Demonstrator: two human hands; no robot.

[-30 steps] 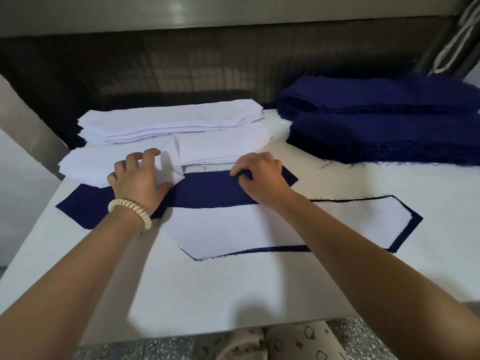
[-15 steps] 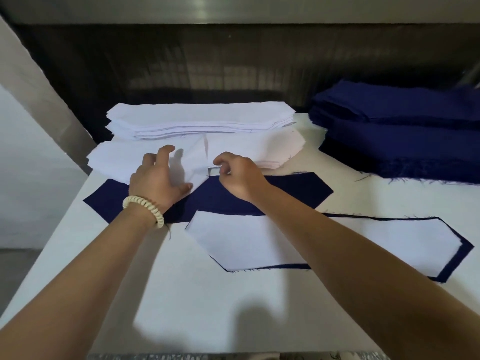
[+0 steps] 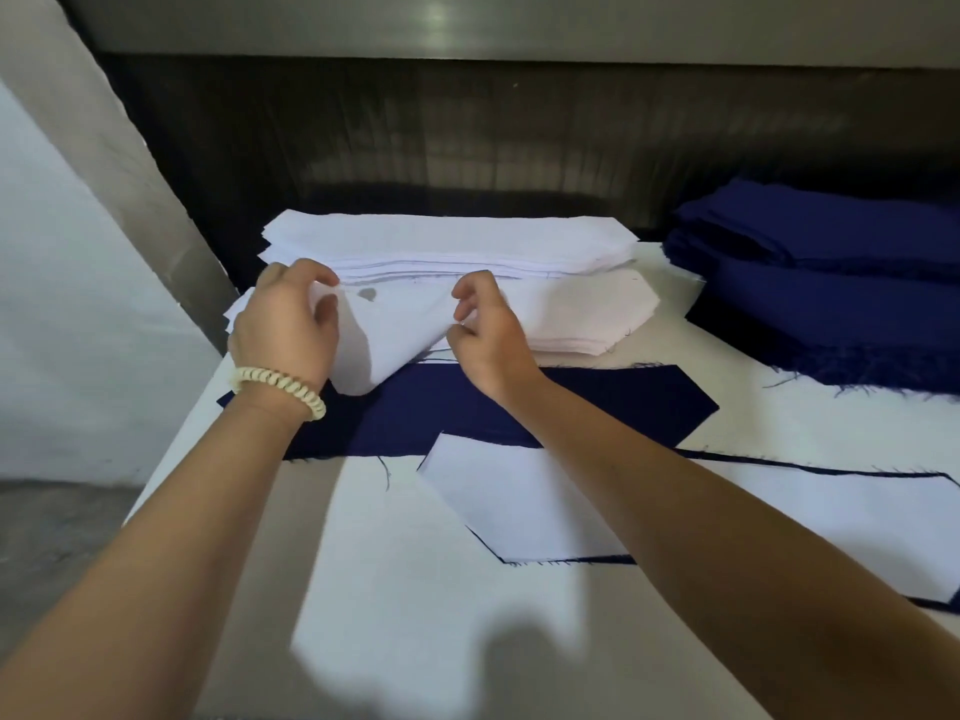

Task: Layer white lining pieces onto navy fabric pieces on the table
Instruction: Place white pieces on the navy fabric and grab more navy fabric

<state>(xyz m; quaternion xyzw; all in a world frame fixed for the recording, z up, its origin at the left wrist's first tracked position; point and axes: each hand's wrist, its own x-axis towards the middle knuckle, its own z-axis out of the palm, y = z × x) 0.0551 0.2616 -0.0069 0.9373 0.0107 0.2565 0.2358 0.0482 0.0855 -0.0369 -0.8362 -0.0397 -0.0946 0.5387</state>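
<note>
Newly raised: white lining piece (image 3: 395,335), pinched by left hand (image 3: 291,324), right hand (image 3: 488,340). Done: layered pair (image 3: 519,501), 4 o'clock. Pending: navy piece (image 3: 597,407).

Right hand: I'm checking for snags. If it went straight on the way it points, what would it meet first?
The lifted white piece that the right hand seems to pinch; beyond it, probably the white stack, depth unclear.

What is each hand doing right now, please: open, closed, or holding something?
Left hand: closed, holding the left end of a lifted white lining piece.
Right hand: closed, pinching the same piece further along.
</note>
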